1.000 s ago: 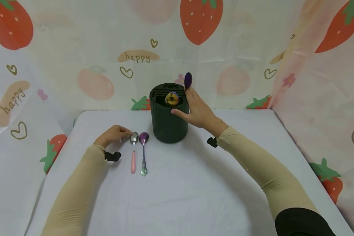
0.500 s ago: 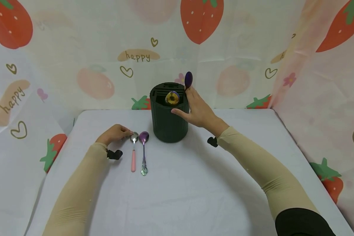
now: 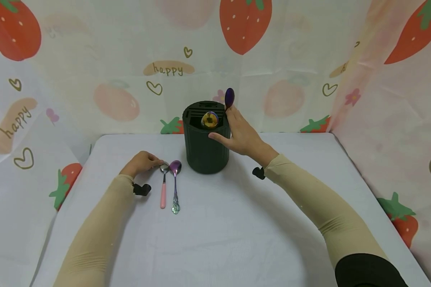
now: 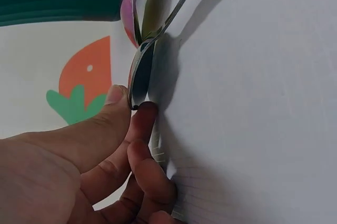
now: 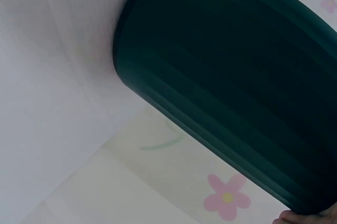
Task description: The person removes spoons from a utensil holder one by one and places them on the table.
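Observation:
My left hand [image 3: 141, 162] pinches the bowl tip of a spoon with a pink handle [image 3: 163, 195]; in the left wrist view, thumb and fingertip meet at the edge of the metal bowl [image 4: 141, 74], which is tipped up on its side. Just right of it lies a purple spoon [image 3: 175, 167] with an ornate greenish handle end. My right hand [image 3: 245, 133] grips the dark green utensil holder [image 3: 206, 151] near its top, thumb across the front and fingers along the right side. A golden spoon bowl [image 3: 210, 119] and a dark purple spoon bowl [image 3: 229, 97] stick up from the holder.
A white cloth covers the table [image 3: 215, 239]. Behind it and at both sides hangs a strawberry-print curtain [image 3: 294, 48]. The holder stands upright near the table's back edge.
My left hand has shifted slightly right, and the pink-handled spoon's bowl has tilted and moved closer to the purple spoon. My right hand and the holder have stayed put.

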A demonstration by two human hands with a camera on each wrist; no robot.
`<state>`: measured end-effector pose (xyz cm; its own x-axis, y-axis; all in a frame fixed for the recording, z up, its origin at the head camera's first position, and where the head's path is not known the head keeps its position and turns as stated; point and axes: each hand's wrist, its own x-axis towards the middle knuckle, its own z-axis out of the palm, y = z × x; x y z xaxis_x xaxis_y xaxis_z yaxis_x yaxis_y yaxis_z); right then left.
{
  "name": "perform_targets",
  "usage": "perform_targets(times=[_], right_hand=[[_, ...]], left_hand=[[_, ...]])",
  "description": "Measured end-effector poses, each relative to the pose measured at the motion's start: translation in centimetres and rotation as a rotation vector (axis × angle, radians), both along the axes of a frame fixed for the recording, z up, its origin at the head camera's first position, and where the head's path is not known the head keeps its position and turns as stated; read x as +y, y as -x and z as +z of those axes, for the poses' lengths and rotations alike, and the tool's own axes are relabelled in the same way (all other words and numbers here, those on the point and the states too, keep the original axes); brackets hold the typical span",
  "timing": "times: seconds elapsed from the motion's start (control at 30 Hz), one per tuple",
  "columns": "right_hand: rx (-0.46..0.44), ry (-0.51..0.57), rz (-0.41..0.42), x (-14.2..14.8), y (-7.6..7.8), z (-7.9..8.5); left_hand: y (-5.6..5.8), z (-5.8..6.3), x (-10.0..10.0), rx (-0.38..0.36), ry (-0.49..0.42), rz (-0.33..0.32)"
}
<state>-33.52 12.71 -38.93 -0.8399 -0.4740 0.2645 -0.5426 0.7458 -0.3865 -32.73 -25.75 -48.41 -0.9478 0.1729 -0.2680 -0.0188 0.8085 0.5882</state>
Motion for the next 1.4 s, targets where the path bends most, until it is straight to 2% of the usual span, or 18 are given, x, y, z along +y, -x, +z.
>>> perform_targets(times=[0.33,0.47,0.53,0.7,1.07,1.27,1.4], right_hand=[[-0.014,0.004,0.000,0.0,-0.2,0.2],[-0.009,0.009,0.000,0.0,-0.2,0.2],[-0.004,0.004,0.001,0.0,-0.2,0.1],[-0.006,-0.011,-0.005,0.0,-0.2,0.1],[0.021,0.011,0.013,0.0,0.2,-0.1],[0.032,0.032,0.026,0.0,0.2,-0.2],[0.033,0.050,0.028,0.0,0.1,-0.2]], left_hand=[[-0.1,-0.1,-0.1,-0.011,-0.007,0.042],[-0.3,0.3,-0.1,-0.011,-0.014,0.051],[-0.4,0.7,-0.1,0.018,-0.020,0.048],[-0.7,2.7,0.7,0.129,-0.060,0.024],[-1.5,8.8,3.8,0.392,-0.230,-0.019],[-1.7,10.8,6.4,0.503,-0.302,-0.062],[-1.5,11.7,8.3,0.531,-0.360,-0.116]])
